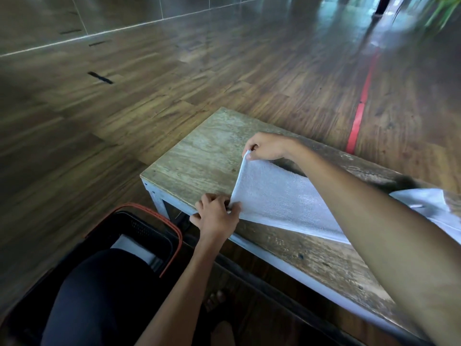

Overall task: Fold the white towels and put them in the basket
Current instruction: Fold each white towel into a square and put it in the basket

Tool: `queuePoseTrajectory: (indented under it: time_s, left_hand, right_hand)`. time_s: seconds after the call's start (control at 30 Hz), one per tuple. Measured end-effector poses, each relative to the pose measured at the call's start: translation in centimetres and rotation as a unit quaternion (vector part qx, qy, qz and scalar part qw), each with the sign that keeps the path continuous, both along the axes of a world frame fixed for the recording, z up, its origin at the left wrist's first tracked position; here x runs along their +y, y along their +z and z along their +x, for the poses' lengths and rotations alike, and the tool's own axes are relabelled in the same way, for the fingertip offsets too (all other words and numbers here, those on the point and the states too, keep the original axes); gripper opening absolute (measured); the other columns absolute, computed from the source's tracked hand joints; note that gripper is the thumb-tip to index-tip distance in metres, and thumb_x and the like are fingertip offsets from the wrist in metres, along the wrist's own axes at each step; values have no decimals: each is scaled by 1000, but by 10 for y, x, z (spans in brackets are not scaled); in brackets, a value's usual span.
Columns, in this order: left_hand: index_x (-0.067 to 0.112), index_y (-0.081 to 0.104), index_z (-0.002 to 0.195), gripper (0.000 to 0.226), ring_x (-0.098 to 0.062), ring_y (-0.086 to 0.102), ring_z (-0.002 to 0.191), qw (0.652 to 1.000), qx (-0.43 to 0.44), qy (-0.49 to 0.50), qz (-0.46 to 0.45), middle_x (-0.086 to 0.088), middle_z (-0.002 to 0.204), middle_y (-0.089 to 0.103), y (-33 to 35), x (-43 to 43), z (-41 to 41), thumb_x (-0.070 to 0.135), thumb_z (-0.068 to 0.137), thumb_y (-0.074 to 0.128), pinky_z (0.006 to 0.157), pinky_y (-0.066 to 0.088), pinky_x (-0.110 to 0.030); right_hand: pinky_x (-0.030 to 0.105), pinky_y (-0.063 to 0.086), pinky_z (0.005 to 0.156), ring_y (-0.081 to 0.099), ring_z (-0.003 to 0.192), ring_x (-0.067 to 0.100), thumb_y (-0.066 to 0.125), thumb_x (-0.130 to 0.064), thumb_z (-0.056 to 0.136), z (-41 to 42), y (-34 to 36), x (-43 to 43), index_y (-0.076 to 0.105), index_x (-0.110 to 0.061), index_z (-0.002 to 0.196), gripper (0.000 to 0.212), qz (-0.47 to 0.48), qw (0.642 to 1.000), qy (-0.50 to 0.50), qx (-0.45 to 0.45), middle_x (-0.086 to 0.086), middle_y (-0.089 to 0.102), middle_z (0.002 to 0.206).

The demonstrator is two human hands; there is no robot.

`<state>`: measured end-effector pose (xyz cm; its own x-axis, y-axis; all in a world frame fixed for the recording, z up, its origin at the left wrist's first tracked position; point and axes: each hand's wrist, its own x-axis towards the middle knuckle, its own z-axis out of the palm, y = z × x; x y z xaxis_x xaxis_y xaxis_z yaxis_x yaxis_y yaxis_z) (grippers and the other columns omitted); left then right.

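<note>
Dark wood-plank floor (pixel 174 83), glossy, catches pale light at the far right. Red tape line (pixel 361 106) across it, plus short black tape marks (pixel 100 77) (all toward the left). Tiled wall (pixel 50 18) along the far left. Worn wooden table (pixel 199 151) on a white metal frame (pixel 156 196); green leaves (pixel 446 6) top right.

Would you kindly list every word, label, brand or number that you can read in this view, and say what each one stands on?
There is no readable text in this view.
The white towel, pinched by the left hand and the right hand, is plain.
The basket and the wooden table show no label.
The red tape and the black marks on the floor are strips, not letters.
</note>
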<state>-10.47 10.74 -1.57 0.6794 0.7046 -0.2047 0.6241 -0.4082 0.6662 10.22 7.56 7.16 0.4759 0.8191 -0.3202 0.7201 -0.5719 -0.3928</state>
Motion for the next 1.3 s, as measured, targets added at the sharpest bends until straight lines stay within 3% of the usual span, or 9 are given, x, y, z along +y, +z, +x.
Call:
queuePoseTrajectory:
  time_s: [0.1, 0.2, 0.33, 0.47, 0.6, 0.83, 1.07, 1.17, 1.3]
  left_hand:
    - [27, 53, 75, 24, -23, 47, 96, 996, -86, 23, -6, 4, 87, 55, 10, 17, -3, 46, 89, 52, 87, 31, -47]
    - [24, 58, 82, 17, -16, 52, 71, 983, -176, 48, 19, 10, 64, 54, 34, 32, -6, 38, 90, 56, 77, 30, -38]
    - [28, 62, 90, 15, -9, 52, 82, 966, -227, 71, 101, 17, 69, 56, 66, 26, -6, 42, 89, 57, 72, 15, -33]
    - [36, 59, 87, 8, -5, 53, 86, 951, -290, 11, 105, 20, 73, 59, 70, -7, 0, 41, 85, 64, 73, 16, -32]
    - [34, 67, 93, 15, -10, 53, 93, 946, -267, -77, 165, 14, 89, 66, 52, -49, 17, 38, 79, 70, 71, 14, -31]
    - [34, 70, 87, 16, -13, 57, 86, 941, -210, -178, 200, 13, 80, 65, 12, -105, 44, 30, 72, 74, 75, 12, -30]
    - [32, 68, 80, 13, -16, 56, 83, 936, -168, -205, 230, 12, 77, 64, -16, -119, 50, 28, 69, 63, 76, 15, -31]
    - [32, 67, 77, 16, -11, 55, 84, 927, -165, -223, 253, 14, 75, 65, -16, -118, 49, 44, 75, 57, 77, 16, -31]
    - [32, 68, 89, 31, -7, 54, 94, 928, -176, -242, 222, 17, 87, 68, 0, -96, 54, 52, 86, 45, 85, 20, -35]
  right_hand:
    - [23, 35, 79, 50, 76, 2, 64, -25, 88, 2, 7, -4, 69, -25, 98, 10, 73, 997, -27, 17, -16, 54, 79]
    - [25, 36, 68, 45, 66, 7, 67, -15, 86, 4, 18, -7, 70, -21, 92, 8, 173, 983, -35, 41, -5, 49, 72]
    - [27, 38, 63, 46, 64, 11, 65, -14, 87, 8, 31, -22, 64, -32, 81, 19, 249, 966, -40, 58, 5, 50, 70]
    - [14, 42, 56, 54, 59, 6, 56, -2, 90, 10, 28, -58, 61, -19, 85, 18, 273, 944, -102, 153, 5, 61, 71]
    - [21, 34, 57, 54, 60, 9, 62, -28, 81, 21, 13, -100, 65, -22, 72, 12, 256, 932, -194, 166, -10, 65, 61]
    - [8, 39, 46, 54, 47, -4, 59, -1, 89, 36, -23, -153, 54, -15, 78, 19, 187, 939, -235, 165, 1, 56, 73]
    - [26, 43, 65, 52, 66, 15, 63, -4, 88, 40, -56, -169, 56, -14, 83, 13, 166, 943, -236, 163, 5, 60, 79]
    - [33, 47, 75, 58, 77, 16, 64, -17, 88, 39, -69, -170, 58, -18, 90, 6, 138, 949, -243, 144, 6, 67, 92]
    - [29, 40, 81, 54, 96, 15, 62, -30, 90, 32, -72, -171, 54, -21, 112, 25, 136, 951, -262, 94, 2, 60, 105]
